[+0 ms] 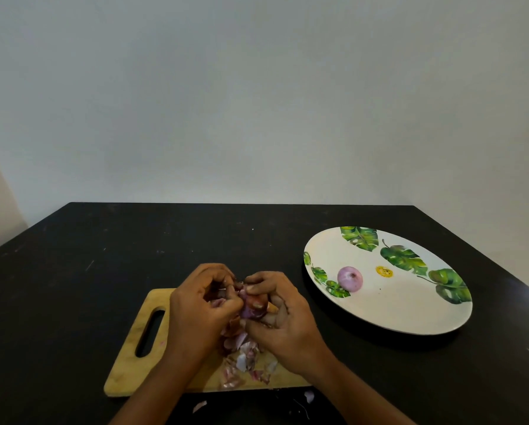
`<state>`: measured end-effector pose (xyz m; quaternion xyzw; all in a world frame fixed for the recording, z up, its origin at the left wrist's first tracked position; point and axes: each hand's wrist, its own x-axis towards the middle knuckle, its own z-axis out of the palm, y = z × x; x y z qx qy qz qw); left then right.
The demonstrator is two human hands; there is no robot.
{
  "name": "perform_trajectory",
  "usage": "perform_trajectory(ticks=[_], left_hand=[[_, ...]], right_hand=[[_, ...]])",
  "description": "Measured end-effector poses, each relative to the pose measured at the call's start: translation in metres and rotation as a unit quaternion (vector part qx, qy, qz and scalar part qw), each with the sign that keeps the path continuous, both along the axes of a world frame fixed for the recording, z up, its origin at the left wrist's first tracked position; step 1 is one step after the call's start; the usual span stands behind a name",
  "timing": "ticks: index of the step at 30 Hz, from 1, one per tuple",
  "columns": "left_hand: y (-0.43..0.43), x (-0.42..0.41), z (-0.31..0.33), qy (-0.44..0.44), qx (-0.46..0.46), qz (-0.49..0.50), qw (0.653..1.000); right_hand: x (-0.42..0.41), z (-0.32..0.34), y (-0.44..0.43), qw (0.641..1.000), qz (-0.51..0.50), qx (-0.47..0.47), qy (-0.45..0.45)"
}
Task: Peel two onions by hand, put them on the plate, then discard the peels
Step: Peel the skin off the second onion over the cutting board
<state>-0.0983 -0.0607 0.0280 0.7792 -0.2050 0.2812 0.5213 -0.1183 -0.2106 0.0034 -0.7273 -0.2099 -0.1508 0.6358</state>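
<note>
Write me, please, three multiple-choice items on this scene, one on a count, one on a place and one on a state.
1. How many onions lie on the plate? A none B two C one
2. Most loose peels lie on A the cutting board B the plate C a bowl
3. The held onion, gripped by the left hand and right hand, is A sliced B partly peeled C fully peeled
Answers: 1 C, a single peeled onion sits on it; 2 A, the pile covers the board below the hands; 3 B, brown skin remains beside purple flesh.
</note>
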Motion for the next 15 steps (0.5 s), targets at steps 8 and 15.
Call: perform_trajectory(ticks=[8,15], left_hand=[[-0.0038,-0.0024,0.0001,0.046,-0.047,-0.060,0.996],[-0.0039,-0.0014,-0.0018,0.046,-0.022,-0.093,0.994]], right_hand=[[0.0033,-0.0017,-0.0043,0.997,0.002,0.068,0.027],[0.0023,-0.0005,-0.0024,0.997,-0.002,0.066,0.026]])
